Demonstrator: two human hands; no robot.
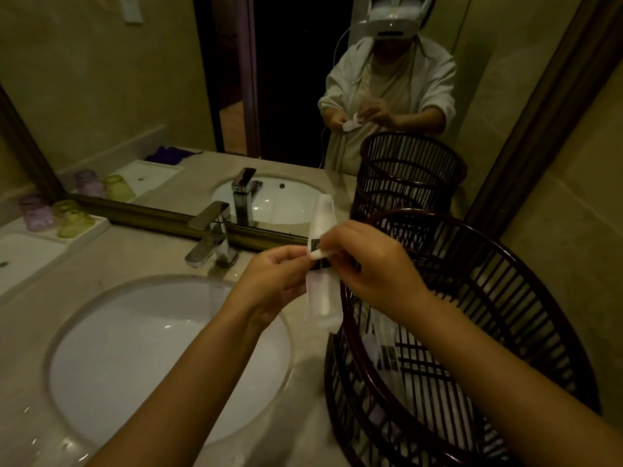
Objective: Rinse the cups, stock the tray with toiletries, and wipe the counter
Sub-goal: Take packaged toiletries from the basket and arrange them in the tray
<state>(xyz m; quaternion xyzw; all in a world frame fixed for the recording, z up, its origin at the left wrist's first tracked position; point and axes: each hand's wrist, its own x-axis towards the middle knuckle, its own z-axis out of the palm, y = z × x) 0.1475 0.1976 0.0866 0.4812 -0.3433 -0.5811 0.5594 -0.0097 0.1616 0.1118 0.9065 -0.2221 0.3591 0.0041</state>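
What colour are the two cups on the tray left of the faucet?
One cup is purple, the other cup yellow-green; both are translucent, seen in the head view.

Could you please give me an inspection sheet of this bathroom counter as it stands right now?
Surface: counter looks bare around the sink.
Job's things: white packet held in the air; purple cup and yellow cup on the tray; more packets in the basket.
Clutter: nothing seen.
Grippers: left hand and right hand both pinch the packet.
Cables: nothing seen on the counter.
Surroundings: faucet, mirror, tiled wall.
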